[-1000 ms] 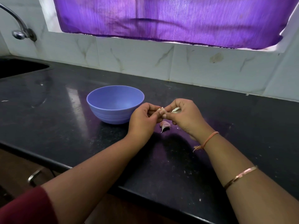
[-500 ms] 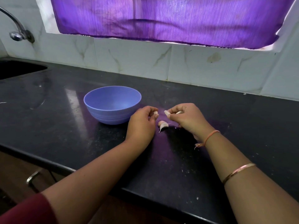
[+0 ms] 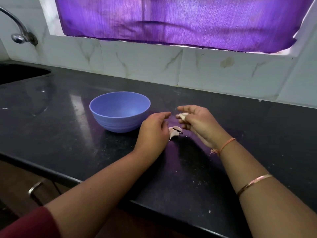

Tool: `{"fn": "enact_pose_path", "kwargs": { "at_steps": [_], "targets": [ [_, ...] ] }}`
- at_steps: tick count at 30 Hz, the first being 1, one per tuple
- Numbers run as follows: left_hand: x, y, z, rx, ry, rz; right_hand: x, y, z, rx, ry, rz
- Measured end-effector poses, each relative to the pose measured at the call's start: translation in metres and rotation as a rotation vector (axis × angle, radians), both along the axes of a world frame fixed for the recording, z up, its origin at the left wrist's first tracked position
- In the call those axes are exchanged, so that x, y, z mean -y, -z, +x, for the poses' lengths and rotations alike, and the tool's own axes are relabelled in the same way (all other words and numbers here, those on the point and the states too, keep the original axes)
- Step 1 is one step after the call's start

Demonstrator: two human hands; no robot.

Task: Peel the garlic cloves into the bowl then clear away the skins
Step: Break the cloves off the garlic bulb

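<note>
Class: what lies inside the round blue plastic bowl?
The round blue plastic bowl shows a bare far inner wall and floor, with nothing lying there. Its near rim hides the closest inside wall.

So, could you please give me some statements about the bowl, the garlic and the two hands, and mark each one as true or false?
1. The blue bowl already holds peeled cloves. False: the part of its inside that shows is empty.
2. The right hand holds a garlic clove. True.
3. Garlic pieces lie on the counter between the two hands. True.
4. The left hand rests inside the bowl. False: it is to the right of the bowl, over the counter.
5. The tap is at the far right. False: it is at the far left, by the sink.
</note>
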State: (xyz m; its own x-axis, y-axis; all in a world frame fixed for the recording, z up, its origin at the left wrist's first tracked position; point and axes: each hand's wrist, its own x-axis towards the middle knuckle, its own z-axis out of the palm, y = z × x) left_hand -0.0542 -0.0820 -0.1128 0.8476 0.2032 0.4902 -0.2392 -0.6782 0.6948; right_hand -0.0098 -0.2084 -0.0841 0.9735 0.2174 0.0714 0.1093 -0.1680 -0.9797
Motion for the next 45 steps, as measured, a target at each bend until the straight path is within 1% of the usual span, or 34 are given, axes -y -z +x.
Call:
{"fn": "enact_pose_path", "kwargs": {
  "at_steps": [3,5,10,14,16,19,21,22,24,30,32,34,36,41,45],
  "targets": [
    [0.002,-0.002,-0.001,0.069,0.085,-0.035,0.001,0.003,-0.002,0.039,-0.047,0.044],
    [-0.001,-0.002,-0.002,0.082,0.097,-0.081,0.0,0.003,-0.003,0.083,-0.071,0.04],
    [-0.004,-0.002,0.0,0.04,0.099,-0.219,0.0,0.001,-0.004,0.267,-0.03,-0.075],
    [-0.005,-0.002,0.002,0.021,0.083,-0.277,-0.002,0.0,-0.005,0.327,-0.049,-0.09],
    [-0.005,-0.002,0.003,0.003,0.107,-0.345,-0.003,0.001,-0.005,0.383,-0.01,-0.15],
    [-0.003,-0.004,0.0,-0.035,0.186,-0.486,-0.005,0.001,-0.006,0.526,0.033,-0.308],
    [-0.003,-0.004,0.001,-0.05,0.202,-0.525,-0.006,0.001,-0.007,0.598,0.02,-0.396],
    [-0.003,-0.004,0.001,-0.052,0.201,-0.538,-0.007,0.001,-0.007,0.607,0.015,-0.407],
    [-0.004,-0.003,0.002,-0.048,0.197,-0.56,-0.006,0.002,-0.005,0.566,0.009,-0.364],
    [-0.004,-0.002,0.005,-0.076,0.17,-0.524,-0.001,-0.001,-0.004,0.281,-0.087,-0.107],
    [-0.004,0.0,0.007,-0.094,0.134,-0.474,-0.001,-0.001,-0.007,0.224,-0.113,-0.026],
    [-0.004,0.003,0.008,-0.102,0.081,-0.371,0.001,-0.002,-0.008,0.175,-0.116,0.026],
    [-0.005,0.005,0.008,-0.084,0.027,-0.264,0.002,-0.002,-0.007,0.135,-0.096,0.06],
    [-0.004,0.003,0.004,-0.079,-0.027,-0.111,0.003,-0.001,-0.004,0.048,-0.062,0.085],
    [-0.006,0.005,0.005,-0.112,-0.051,-0.095,0.005,0.0,-0.003,0.023,-0.022,0.073]
  ]
}}
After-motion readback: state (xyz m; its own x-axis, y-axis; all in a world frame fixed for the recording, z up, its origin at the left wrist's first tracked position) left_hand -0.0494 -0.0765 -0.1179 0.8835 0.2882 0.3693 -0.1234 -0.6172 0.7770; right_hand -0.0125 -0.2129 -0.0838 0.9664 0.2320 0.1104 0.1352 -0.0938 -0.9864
